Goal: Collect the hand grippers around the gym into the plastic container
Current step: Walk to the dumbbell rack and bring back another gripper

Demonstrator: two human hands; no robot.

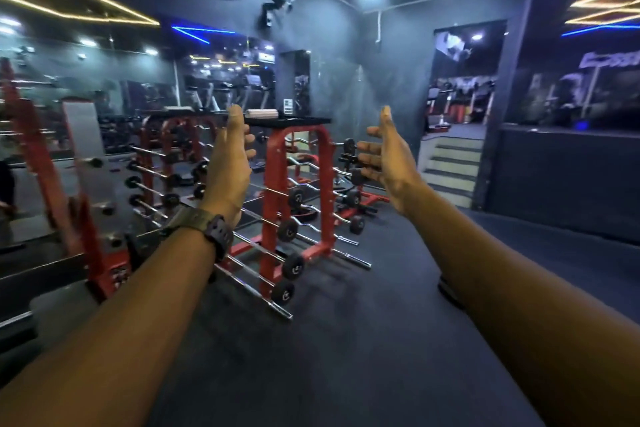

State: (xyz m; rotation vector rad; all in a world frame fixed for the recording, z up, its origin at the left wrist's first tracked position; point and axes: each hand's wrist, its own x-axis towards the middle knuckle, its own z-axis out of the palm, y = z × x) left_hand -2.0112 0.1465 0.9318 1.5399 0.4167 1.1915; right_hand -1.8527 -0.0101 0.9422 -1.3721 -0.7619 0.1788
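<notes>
Both my arms reach forward at chest height. My left hand [231,163], with a dark watch on its wrist, is held edge-on with relaxed fingers and holds nothing. My right hand [384,152] faces it, palm inward, fingers spread and empty. Between and beyond the hands stands a red barbell rack [313,191] with a black top shelf [291,121]. A pale ribbed object [261,113] lies on that shelf; I cannot tell what it is. No hand gripper and no plastic container can be made out.
Fixed barbells [287,230] stick out of the rack's side toward the dark rubber floor [363,340]. A mirror wall [104,97] and another red frame [86,225] stand at left. Steps [450,166] rise to a doorway at right. A dark round object [450,291] lies on the floor.
</notes>
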